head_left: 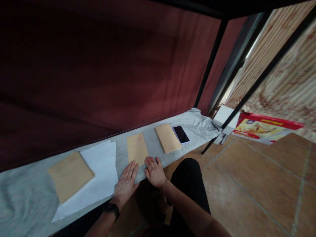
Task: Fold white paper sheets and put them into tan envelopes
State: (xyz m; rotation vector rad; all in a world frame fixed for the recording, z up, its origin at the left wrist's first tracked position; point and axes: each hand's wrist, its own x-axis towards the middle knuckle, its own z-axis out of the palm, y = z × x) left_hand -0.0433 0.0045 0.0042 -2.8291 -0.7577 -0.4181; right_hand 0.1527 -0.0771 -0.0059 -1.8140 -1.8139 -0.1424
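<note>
A tan paper envelope [137,147] lies flat on the grey cloth in front of me. My left hand [127,181] rests palm down with its fingers stretched out, the tips at the envelope's near left corner. At the near right corner lies my right hand [155,172], fingers extended and fingertips on the edge. To the right sits a stack of tan envelopes [168,138]. On the left, more tan envelopes [71,176] overlap white paper sheets [101,174].
A dark-screened phone [181,134] lies right of the stack. The narrow shelf has a grey cloth [199,123] over it, with black metal posts [211,59] at its end. Behind hangs a dark red curtain [138,72]. A red and yellow box [264,128] is on the right.
</note>
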